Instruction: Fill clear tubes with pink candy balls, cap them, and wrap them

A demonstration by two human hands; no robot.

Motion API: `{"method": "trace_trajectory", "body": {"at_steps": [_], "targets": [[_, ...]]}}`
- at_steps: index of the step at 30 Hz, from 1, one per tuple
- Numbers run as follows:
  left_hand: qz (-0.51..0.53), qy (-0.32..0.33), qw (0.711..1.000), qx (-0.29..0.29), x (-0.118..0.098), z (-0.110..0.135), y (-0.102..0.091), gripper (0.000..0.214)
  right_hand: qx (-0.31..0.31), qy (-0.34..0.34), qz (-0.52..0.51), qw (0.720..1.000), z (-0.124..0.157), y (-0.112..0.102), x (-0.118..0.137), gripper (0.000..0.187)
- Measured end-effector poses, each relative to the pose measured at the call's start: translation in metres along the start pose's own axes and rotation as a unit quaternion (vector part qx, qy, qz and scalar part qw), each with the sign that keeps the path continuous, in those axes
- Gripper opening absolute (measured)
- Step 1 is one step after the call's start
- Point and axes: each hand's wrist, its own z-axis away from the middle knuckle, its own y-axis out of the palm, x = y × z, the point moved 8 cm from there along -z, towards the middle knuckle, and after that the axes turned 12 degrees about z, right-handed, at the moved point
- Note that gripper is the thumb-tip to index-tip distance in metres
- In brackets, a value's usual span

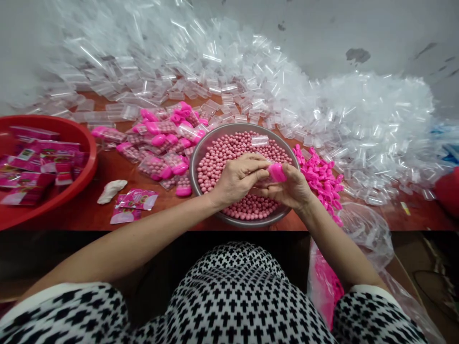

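Above a grey bowl (195, 179) of round pink candy balls (215, 167), both my hands meet on one clear plastic tube with a bright pink cap (277, 172). The clear end is pinched by my left hand (238, 179), whose fingers hide most of the tube. At the capped end, my right hand (292, 188) has its thumb and fingers closed on the pink cap. How full the tube is, I cannot tell. Another clear tube (259, 140) lies on the balls near the bowl's far side.
Left of the bowl are filled, capped tubes (163, 143), a white crumpled piece (112, 191), pink packets (134, 203) and a red basin (91, 157) of packets. Loose pink caps (321, 177) lie to the right, beside a plastic bag (366, 234). Empty clear tubes (222, 62) heap along the wall.
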Motion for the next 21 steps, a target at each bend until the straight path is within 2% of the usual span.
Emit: {"method": "trace_trajectory", "body": {"at_steps": [4,10,13,16,18,21], "targets": [[0.011,-0.017,1.0,0.0,-0.001,-0.002,0.002,0.015,-0.034,-0.008,-0.03,0.999,-0.006,0.008,-0.003,0.036],[-0.002,-0.058,0.997,-0.052,0.009,-0.001,-0.01,0.016,-0.085,-0.061,-0.104,0.989,-0.023,0.018,-0.006,0.028],[0.0,-0.07,0.996,-0.063,0.014,0.0,-0.01,0.017,-0.087,-0.051,-0.086,0.991,-0.026,0.019,-0.007,0.034],[0.008,-0.072,0.996,-0.057,0.013,-0.005,-0.013,0.02,-0.061,-0.012,-0.028,0.998,-0.021,0.018,-0.006,0.05],[-0.013,-0.062,0.996,-0.068,0.009,-0.011,-0.032,0.022,-0.059,-0.015,0.009,0.998,-0.014,0.01,0.0,0.059],[-0.114,-0.052,0.985,-0.121,0.0,-0.021,-0.09,0.033,-0.108,-0.075,0.055,0.99,0.004,-0.015,0.018,0.055]]}}
